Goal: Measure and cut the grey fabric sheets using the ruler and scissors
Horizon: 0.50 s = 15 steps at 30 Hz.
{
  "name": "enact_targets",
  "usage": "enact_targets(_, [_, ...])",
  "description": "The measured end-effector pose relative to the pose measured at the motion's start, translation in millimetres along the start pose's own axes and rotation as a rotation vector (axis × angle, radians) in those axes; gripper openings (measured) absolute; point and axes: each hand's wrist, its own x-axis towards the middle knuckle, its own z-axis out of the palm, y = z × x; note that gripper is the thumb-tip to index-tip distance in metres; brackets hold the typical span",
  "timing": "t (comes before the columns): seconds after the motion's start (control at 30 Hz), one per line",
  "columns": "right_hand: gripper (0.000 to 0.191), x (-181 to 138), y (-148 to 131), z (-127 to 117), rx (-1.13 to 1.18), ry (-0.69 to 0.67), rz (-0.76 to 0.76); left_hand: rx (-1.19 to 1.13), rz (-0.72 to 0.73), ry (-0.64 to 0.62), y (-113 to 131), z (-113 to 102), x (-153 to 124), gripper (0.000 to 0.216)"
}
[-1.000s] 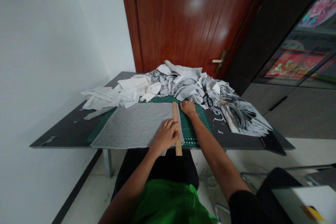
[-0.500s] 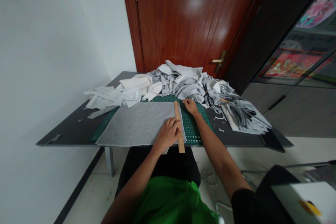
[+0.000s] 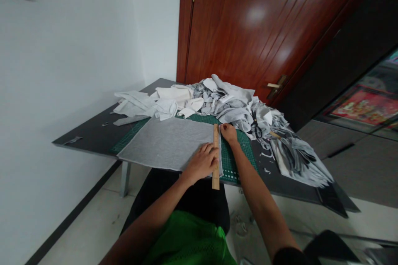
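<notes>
1. Counting two bare hands working at one dark table (image 3: 90, 132).
2. Pressing one wooden ruler (image 3: 215, 136) down with the left hand (image 3: 202, 161), palm down, fingers laid over the wood.
3. Curling the right hand (image 3: 229, 133) narrow just beside the ruler's far end, at the cloth's right edge; cannot tell about anything pinched inside.
4. Finding one grey cloth sheet (image 3: 168, 140) lying flat on one green cutting mat (image 3: 230, 165), with the ruler running along the right side and jutting past the near table edge.
5. Noting one heap of grey and white scraps (image 3: 234, 107) at the far side, overlapping too much for counting.
6. Spotting one pair of black scissors (image 3: 256, 128) lying at the heap's right.
7. Seeing one folded cloth bundle (image 3: 298, 161) farther right, near one dark flat object (image 3: 332, 201).
8. Viewing one glass-fronted cabinet (image 3: 370, 153), holding one red picture (image 3: 363, 105) behind the glass.
</notes>
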Motion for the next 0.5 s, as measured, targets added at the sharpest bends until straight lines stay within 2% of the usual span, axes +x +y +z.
enact_targets(0.13, [0.04,0.8,-5.6,-2.7,-0.053,0.021,0.016,-0.002,-0.004,0.013,1.6,-1.0,-0.5,0.037])
enact_targets(0.5, [0.039,-2.6,-21.6,-7.5,-0.182,0.012,0.017,-0.013,0.003,0.038,0.4,3.3,-0.8,0.037])
